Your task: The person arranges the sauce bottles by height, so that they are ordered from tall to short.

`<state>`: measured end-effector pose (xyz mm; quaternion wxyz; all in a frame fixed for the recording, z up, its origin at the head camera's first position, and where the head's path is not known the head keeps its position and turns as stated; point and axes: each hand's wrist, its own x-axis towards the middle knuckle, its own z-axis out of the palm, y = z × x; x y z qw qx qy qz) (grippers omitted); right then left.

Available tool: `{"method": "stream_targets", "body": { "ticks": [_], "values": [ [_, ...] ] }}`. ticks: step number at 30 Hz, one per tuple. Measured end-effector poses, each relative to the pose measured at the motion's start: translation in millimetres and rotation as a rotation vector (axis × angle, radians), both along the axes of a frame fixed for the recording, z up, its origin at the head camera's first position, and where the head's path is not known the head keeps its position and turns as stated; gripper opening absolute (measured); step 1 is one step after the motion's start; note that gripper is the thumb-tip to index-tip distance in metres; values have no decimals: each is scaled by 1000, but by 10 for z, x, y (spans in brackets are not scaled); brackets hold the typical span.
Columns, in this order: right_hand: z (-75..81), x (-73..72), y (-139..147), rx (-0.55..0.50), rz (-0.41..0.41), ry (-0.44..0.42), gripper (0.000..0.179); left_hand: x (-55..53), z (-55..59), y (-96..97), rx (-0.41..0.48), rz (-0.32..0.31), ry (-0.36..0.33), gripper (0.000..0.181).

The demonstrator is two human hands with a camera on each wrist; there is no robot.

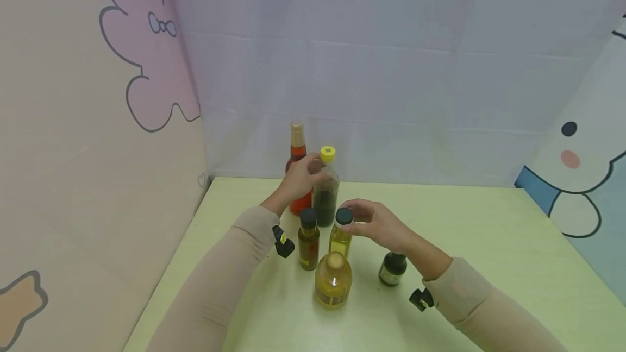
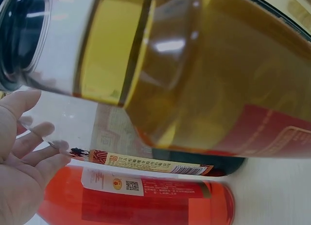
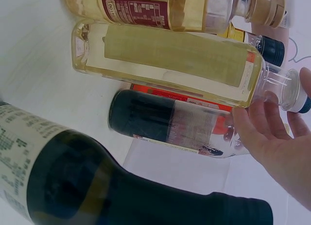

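Observation:
At the back, my left hand (image 1: 303, 175) holds the upper part of a clear bottle of dark liquid (image 1: 325, 205) with a yellow cap. A red bottle (image 1: 299, 202) with a gold-wrapped neck stands just left of it, partly behind that hand. My right hand (image 1: 379, 227) has thumb and fingers round the neck of a pale yellow oil bottle (image 1: 339, 240) with a dark cap. In the right wrist view, the fingers (image 3: 257, 120) lie against this oil bottle's neck. All these bottles stand upright on the table.
In front are a brown dark-capped bottle (image 1: 308, 246) and a round-shouldered yellow bottle (image 1: 333, 287) with a gold cap. A small dark bottle (image 1: 393, 269) stands under my right wrist. The pale table (image 1: 469, 232) meets a white curtain (image 1: 391, 96) behind and a printed sheet (image 1: 88, 151) at left.

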<state>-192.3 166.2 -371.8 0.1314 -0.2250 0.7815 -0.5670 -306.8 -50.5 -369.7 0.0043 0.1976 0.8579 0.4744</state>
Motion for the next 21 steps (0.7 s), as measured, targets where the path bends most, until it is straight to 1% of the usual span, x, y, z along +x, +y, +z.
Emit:
{"method": "stream_targets", "body": {
  "ticks": [3, 7, 11, 17, 21],
  "values": [
    [8, 9, 0, -7, 3, -3, 40, -7, 21, 19, -18, 16, 6, 41],
    [27, 26, 2, -13, 5, -1, 40, -14, 44, 39, -30, 30, -14, 40],
    [41, 33, 10, -12, -2, 1, 40, -25, 55, 71, -13, 35, -34, 42],
    [12, 27, 24, -7, -9, 0, 40, -35, 38, 111, 11, 36, -27, 45],
    [0, 30, 29, -13, -4, 2, 40, -29, 24, 126, 27, 45, -36, 49]
  ]
}}
